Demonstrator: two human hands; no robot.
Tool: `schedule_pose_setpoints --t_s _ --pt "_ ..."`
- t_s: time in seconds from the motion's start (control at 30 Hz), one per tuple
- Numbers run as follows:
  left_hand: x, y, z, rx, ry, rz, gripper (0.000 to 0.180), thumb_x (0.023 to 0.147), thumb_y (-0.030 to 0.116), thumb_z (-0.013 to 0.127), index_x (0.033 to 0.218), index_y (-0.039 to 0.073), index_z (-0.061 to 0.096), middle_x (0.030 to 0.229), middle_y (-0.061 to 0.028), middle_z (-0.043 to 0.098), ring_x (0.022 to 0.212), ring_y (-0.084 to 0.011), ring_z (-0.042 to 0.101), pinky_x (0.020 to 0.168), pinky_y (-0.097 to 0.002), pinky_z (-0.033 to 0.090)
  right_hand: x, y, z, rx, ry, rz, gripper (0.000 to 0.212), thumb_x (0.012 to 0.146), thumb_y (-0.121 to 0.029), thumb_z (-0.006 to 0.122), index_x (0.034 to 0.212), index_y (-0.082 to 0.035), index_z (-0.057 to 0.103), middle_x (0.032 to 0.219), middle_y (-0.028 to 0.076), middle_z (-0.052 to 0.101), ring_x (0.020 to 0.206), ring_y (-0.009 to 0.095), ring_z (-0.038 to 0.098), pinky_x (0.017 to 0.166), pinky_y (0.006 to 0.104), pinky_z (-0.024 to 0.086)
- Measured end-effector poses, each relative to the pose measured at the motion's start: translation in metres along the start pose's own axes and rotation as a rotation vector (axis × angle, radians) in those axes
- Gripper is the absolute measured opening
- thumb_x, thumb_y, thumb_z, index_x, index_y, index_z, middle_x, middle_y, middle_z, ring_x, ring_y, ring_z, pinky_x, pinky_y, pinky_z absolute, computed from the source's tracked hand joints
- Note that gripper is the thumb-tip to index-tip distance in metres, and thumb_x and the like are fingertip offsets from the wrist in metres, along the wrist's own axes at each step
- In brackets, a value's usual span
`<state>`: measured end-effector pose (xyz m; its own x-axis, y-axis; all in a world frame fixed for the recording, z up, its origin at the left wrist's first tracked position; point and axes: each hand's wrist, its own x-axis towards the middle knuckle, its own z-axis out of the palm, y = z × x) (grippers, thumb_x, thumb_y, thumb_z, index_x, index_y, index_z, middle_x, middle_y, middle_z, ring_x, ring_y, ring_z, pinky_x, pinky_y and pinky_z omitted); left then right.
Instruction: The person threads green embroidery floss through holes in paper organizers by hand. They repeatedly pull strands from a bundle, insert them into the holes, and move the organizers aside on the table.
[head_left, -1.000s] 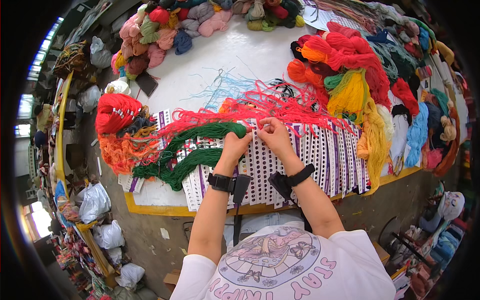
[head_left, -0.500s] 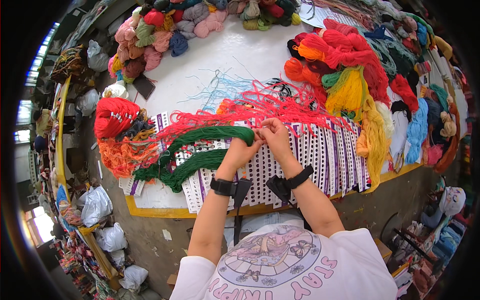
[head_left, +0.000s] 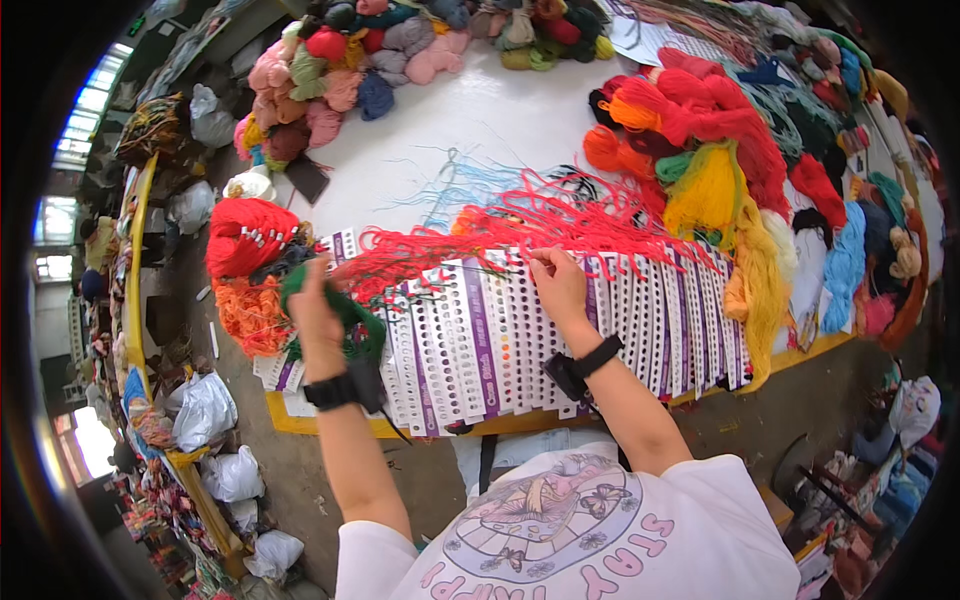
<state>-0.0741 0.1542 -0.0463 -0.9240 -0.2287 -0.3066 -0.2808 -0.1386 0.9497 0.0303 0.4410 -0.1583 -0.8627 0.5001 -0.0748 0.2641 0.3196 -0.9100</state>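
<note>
My left hand (head_left: 318, 315), smeared by motion, is at the left of the cards with a dark green yarn skein (head_left: 362, 330) in its grip. Part of the skein shows on either side of the hand. Farther right, my right hand (head_left: 560, 288) has its fingers pinched together at the top edge of the white and purple punched cards (head_left: 470, 345). What lies between those fingertips is too small to make out. Coral-red threads (head_left: 480, 228) spread along the tops of the cards, just beyond my right fingertips. Short green ends lie among them left of that hand.
A red skein (head_left: 245, 235) and orange yarn (head_left: 250, 315) sit at the left table edge, near a dark phone (head_left: 306, 180). Light blue threads (head_left: 450, 185) lie beyond the cards. Yellow yarn (head_left: 705, 190) is heaped at the right. Many-coloured skeins (head_left: 340, 85) line the far side.
My left hand has moved left, away from my right hand, carrying the green skein off the cards. My right hand stays pinched near the card tops. The view has shifted slightly.
</note>
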Motion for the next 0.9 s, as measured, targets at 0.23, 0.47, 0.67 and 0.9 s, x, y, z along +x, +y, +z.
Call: schedule_pose_setpoints --t_s 0.23,0.47,0.67,0.9 --pt "-0.087 -0.021 0.091 -0.247 -0.692 -0.316 0.059 0.091 0.045 0.030 0.122 -0.004 0.042 0.121 -0.0136 0.048 0.110 -0.0195 0.047 0.089 -0.0319 0.039 -0.018 -0.108 -0.010 0.672 -0.455 0.079 0.013 0.075 -0.008 0.063 0.083 0.003 0.063 0.079 0.005 0.061 0.065 0.008 0.055 0.059 0.0207 0.044" --pt "-0.095 -0.022 0.100 -0.250 -0.667 -0.304 0.057 0.091 0.043 0.036 0.120 -0.006 0.044 0.115 -0.0143 0.051 0.103 -0.0185 0.050 0.089 -0.0314 0.039 -0.020 -0.111 -0.026 0.607 -0.543 0.147 0.012 0.077 -0.011 0.064 0.084 -0.001 0.064 0.072 0.002 0.062 0.062 0.005 0.054 0.053 0.0181 0.040" --pt "-0.097 -0.024 0.103 -0.292 -0.651 -0.315 0.051 0.090 0.040 0.042 0.116 -0.003 0.049 0.114 -0.0142 0.052 0.099 -0.0190 0.053 0.086 -0.0303 0.041 -0.025 -0.088 -0.019 0.607 -0.408 0.014 0.008 0.078 -0.009 0.062 0.084 -0.003 0.063 0.075 0.000 0.060 0.063 0.005 0.052 0.053 0.0169 0.039" --pt "-0.076 -0.030 0.081 -0.388 -0.680 -0.209 0.023 0.086 0.025 0.052 0.091 0.002 0.058 0.083 -0.0054 0.057 0.066 -0.0107 0.050 0.078 -0.0324 0.045 -0.013 -0.058 -0.086 1.154 -0.149 0.342 0.020 0.082 -0.015 0.054 0.101 -0.009 0.058 0.099 0.001 0.057 0.082 0.013 0.056 0.066 0.0265 0.046"
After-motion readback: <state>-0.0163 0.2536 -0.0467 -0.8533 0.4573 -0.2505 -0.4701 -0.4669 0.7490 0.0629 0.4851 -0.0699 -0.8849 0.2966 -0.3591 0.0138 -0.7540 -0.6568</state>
